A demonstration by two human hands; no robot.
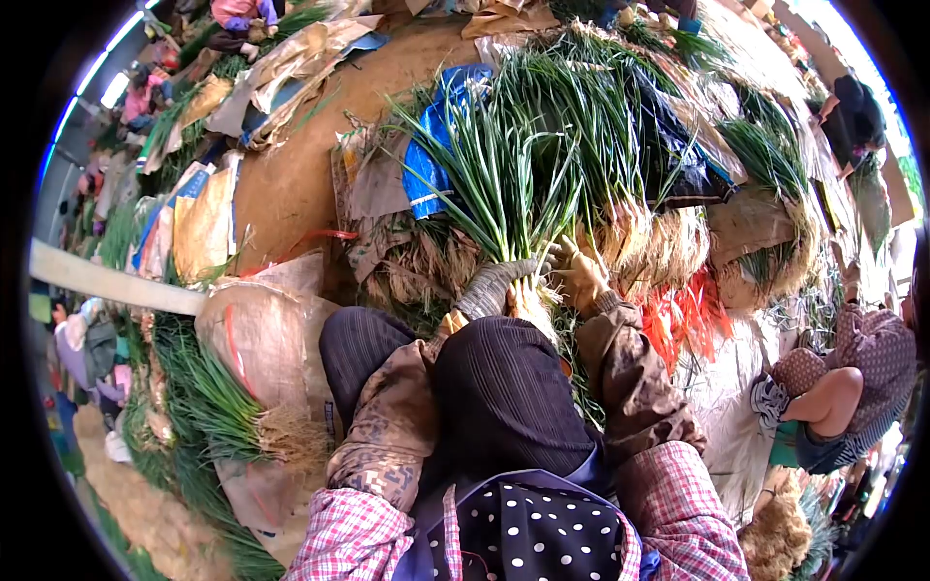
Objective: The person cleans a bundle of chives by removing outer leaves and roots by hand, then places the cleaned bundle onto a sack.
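Note:
My left hand [496,287], in a grey glove, is wrapped round the lower stems of a bunch of green onions [518,184] just beyond my knees. The long green leaves fan away from me, and the pale root ends [528,302] point toward my lap. Close by on the right is my right hand [579,276], in a tan glove, with its fingers bent beside the stems; whether it grips any is too small to tell. More onions with pale roots [625,237] lie just beyond it.
A blue plastic sheet [426,174] lies beyond the bunch. Red plastic strips [686,315] are at the right. At the left, a bundle of onions [228,407] rests on a sack [276,339]. A person [852,387] sits at the far right.

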